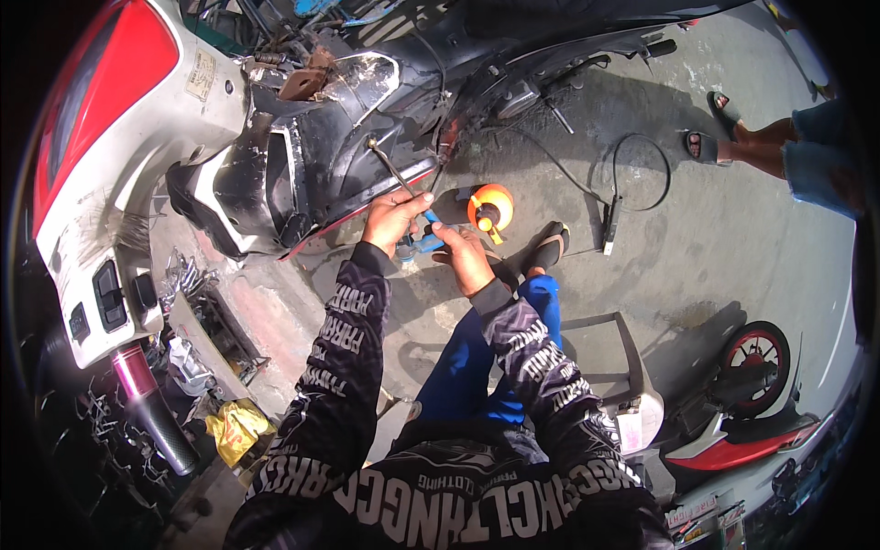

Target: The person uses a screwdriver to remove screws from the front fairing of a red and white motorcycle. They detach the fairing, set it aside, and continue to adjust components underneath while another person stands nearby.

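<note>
My left hand [394,220] is closed round a thin metal rod [389,163] that points up and left toward the scooter and ends in a small knob. Close by, my right hand [466,257] has its fingers closed on a blue tool part [428,244]. Blue also shows between the two hands, and I cannot tell whether rod and blue part are one tool. A worn black and white motor scooter [357,101] stands just beyond the rod's tip. On the floor right of my hands is an orange and yellow container [491,207].
A white and red scooter body panel [156,119] fills the left side. Metal parts [188,280] and a yellow bag [238,429] lie below it. A black cable [642,174] loops on the concrete. Another person's sandalled feet [710,137] are at right. A plastic chair [632,385] stands near me.
</note>
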Action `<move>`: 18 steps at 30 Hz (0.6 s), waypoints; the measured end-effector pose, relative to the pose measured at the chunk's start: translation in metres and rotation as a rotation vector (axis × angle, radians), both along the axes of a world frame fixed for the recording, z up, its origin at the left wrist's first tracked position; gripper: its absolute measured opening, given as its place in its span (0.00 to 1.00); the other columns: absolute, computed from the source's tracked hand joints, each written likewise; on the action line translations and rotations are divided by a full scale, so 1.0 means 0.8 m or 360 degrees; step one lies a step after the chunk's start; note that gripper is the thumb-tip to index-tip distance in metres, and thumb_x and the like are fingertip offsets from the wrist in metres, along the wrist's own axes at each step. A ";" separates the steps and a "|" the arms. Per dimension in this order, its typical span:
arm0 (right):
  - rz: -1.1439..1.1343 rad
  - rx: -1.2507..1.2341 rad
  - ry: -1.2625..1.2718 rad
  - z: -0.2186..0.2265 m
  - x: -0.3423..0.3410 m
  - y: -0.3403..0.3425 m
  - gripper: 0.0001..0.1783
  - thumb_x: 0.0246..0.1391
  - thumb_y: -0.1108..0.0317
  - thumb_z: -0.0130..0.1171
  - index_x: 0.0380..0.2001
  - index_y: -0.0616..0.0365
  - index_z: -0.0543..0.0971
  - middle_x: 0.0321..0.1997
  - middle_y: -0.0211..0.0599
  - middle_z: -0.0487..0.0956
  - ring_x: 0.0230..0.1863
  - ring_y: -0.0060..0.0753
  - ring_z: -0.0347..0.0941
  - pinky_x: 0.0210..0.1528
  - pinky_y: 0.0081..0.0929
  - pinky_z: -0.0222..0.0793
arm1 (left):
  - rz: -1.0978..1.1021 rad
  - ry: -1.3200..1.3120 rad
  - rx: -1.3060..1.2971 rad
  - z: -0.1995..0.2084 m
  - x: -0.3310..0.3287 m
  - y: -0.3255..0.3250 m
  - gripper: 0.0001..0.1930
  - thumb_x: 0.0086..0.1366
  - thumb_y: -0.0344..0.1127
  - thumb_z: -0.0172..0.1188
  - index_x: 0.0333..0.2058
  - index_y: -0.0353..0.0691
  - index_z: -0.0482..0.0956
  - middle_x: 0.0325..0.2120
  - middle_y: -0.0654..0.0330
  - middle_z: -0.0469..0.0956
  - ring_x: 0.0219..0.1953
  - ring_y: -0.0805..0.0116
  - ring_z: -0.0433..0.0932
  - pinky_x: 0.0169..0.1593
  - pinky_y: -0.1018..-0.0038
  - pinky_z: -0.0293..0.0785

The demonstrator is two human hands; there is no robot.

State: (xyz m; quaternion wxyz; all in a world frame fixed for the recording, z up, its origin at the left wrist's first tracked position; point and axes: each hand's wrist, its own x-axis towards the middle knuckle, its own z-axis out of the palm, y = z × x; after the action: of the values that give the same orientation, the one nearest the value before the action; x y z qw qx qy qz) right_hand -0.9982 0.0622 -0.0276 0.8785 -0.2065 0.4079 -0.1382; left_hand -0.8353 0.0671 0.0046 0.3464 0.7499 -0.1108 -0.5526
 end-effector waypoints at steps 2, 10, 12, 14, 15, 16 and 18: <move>0.0207 -0.0062 0.0096 0.001 -0.004 -0.009 0.24 0.56 0.46 0.54 0.39 0.59 0.75 0.37 0.30 0.77 0.36 0.21 0.71 0.38 0.22 0.64 | 0.0029 -0.0059 -0.0020 0.003 -0.001 -0.001 0.13 0.58 0.42 0.65 0.35 0.37 0.81 0.25 0.67 0.76 0.21 0.80 0.68 0.25 0.81 0.64; 0.0052 -0.0429 0.0408 0.004 0.006 -0.034 0.29 0.57 0.50 0.53 0.50 0.66 0.67 0.46 0.45 0.73 0.46 0.37 0.71 0.48 0.33 0.66 | 0.0317 -0.0840 -0.0510 0.114 -0.036 0.033 0.19 0.61 0.31 0.61 0.49 0.34 0.67 0.24 0.64 0.73 0.15 0.82 0.65 0.20 0.84 0.63; 0.0009 -0.0890 0.0612 0.001 0.021 -0.058 0.27 0.54 0.57 0.56 0.51 0.65 0.68 0.48 0.47 0.73 0.47 0.39 0.71 0.52 0.33 0.65 | 0.0179 -0.0864 -0.0543 0.148 -0.047 0.033 0.25 0.61 0.29 0.60 0.55 0.34 0.63 0.29 0.62 0.74 0.18 0.82 0.67 0.21 0.84 0.64; -0.0054 -0.1072 0.0439 0.002 0.045 -0.086 0.24 0.51 0.65 0.58 0.50 0.66 0.70 0.48 0.48 0.74 0.46 0.40 0.72 0.50 0.32 0.67 | 0.0021 -0.1137 -0.0509 0.176 -0.048 0.021 0.27 0.60 0.28 0.60 0.58 0.34 0.63 0.35 0.58 0.74 0.23 0.80 0.69 0.25 0.84 0.66; -0.0154 -0.0997 0.0142 0.004 0.062 -0.102 0.20 0.52 0.68 0.57 0.48 0.67 0.72 0.45 0.45 0.76 0.43 0.36 0.74 0.47 0.30 0.69 | -0.0056 -0.1253 -0.0465 0.190 -0.045 0.014 0.29 0.59 0.27 0.60 0.59 0.34 0.62 0.38 0.57 0.74 0.26 0.78 0.71 0.27 0.83 0.66; -0.0173 -0.0668 -0.0182 0.006 0.077 -0.116 0.20 0.53 0.70 0.56 0.48 0.67 0.73 0.43 0.41 0.78 0.41 0.33 0.76 0.46 0.28 0.71 | -0.0225 -0.1493 -0.0392 0.207 -0.035 0.008 0.28 0.59 0.28 0.61 0.58 0.33 0.64 0.40 0.55 0.74 0.30 0.74 0.72 0.30 0.81 0.68; -0.0017 -0.0595 -0.0205 0.010 0.119 -0.145 0.22 0.54 0.71 0.55 0.52 0.68 0.71 0.45 0.40 0.79 0.49 0.28 0.73 0.52 0.24 0.67 | -0.0455 -0.1863 -0.0075 0.239 -0.008 -0.007 0.27 0.58 0.30 0.62 0.56 0.32 0.67 0.45 0.51 0.73 0.38 0.66 0.75 0.36 0.77 0.71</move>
State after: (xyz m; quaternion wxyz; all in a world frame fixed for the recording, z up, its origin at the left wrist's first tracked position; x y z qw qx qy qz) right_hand -0.9030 -0.0535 -0.0196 0.8484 -0.3546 0.3192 -0.2292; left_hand -0.8415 0.0615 0.1958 0.1666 0.8993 -0.3951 -0.0866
